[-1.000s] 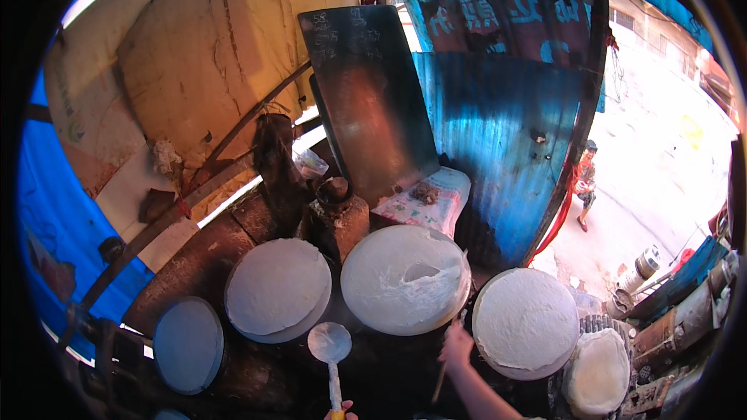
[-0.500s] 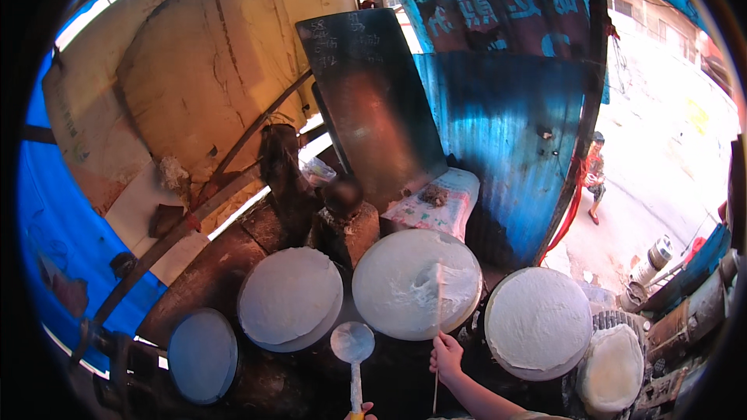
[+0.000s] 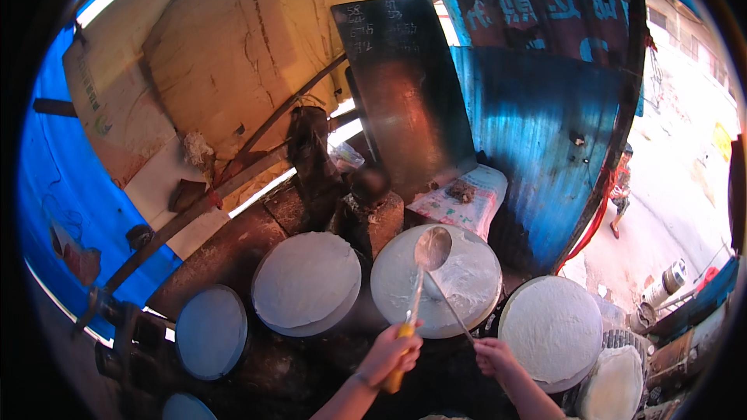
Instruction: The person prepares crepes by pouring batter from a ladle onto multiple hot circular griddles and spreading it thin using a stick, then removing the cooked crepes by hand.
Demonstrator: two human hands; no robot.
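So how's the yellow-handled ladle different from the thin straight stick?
The yellow-handled ladle ends in a round bowl; the thin straight stick shows none. The ladle's grip is thick; the stick looks slim. The left hand holds the ladle, the right hand the stick. Both reach over a round whitish plate.

My ladle handle shows yellow before the whitish griddle. I see a pink-patterned white cloth behind that griddle.
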